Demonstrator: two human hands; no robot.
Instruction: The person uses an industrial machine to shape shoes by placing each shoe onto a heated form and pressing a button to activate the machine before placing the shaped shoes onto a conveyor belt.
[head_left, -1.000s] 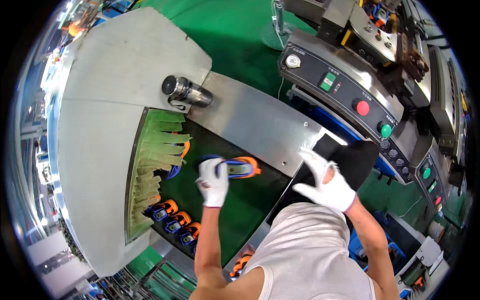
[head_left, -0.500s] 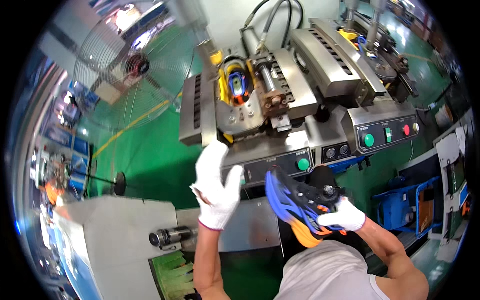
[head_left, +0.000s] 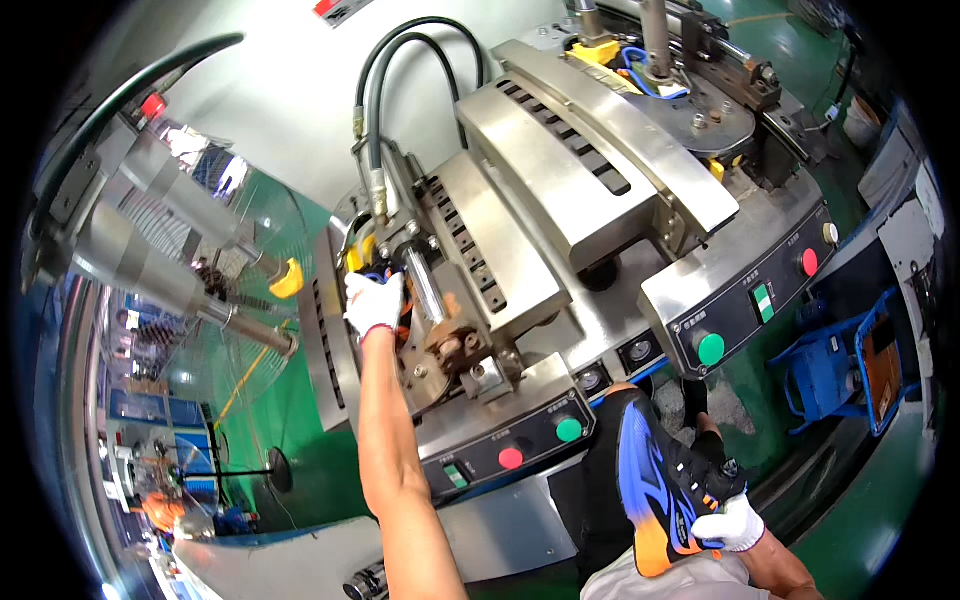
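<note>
My left hand point(head_left: 374, 303), in a white glove, reaches into the left station of a metal press point(head_left: 500, 245). Its fingers are curled over a shoe point(head_left: 405, 322) seated there, of which only blue and orange bits show around the glove. At the lower right my right hand point(head_left: 735, 525), also gloved in white, grips a sports shoe point(head_left: 655, 480) near its heel end. This shoe has a black upper and a thick sole fading from blue to orange; it is held on its side above my lap, toe pointing away.
Control panels with a green button point(head_left: 569, 430) and a red button point(head_left: 511, 458) line the press front. Metal cylinders point(head_left: 160, 255) with a yellow block point(head_left: 288, 279) hang at left, before a fan point(head_left: 265, 235). A blue stool point(head_left: 830, 370) stands at right.
My left hand, open in front of the press before, has moved forward onto the shoe in the left station. My right hand keeps hold of its shoe. The view has shifted.
</note>
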